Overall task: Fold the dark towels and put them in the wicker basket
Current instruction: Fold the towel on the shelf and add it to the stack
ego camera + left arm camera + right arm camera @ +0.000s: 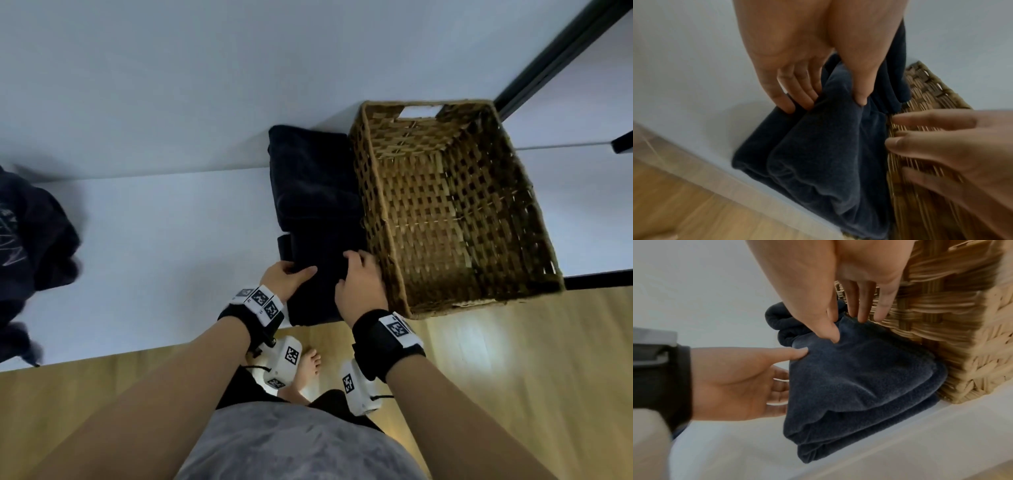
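A folded dark navy towel lies at the front edge of the white table, pressed against the left wall of the wicker basket. More dark towel cloth stretches behind it along the basket. My left hand pinches the towel's left side, thumb on top and fingers at the edge. My right hand grips the right side, with its thumb denting the towel and its fingers down between cloth and basket. Nothing lies inside the basket.
A dark printed garment lies heaped at the table's left end. The basket's near corner overhangs the table edge above the wooden floor. A black frame runs at the upper right. A white wall stands behind the table.
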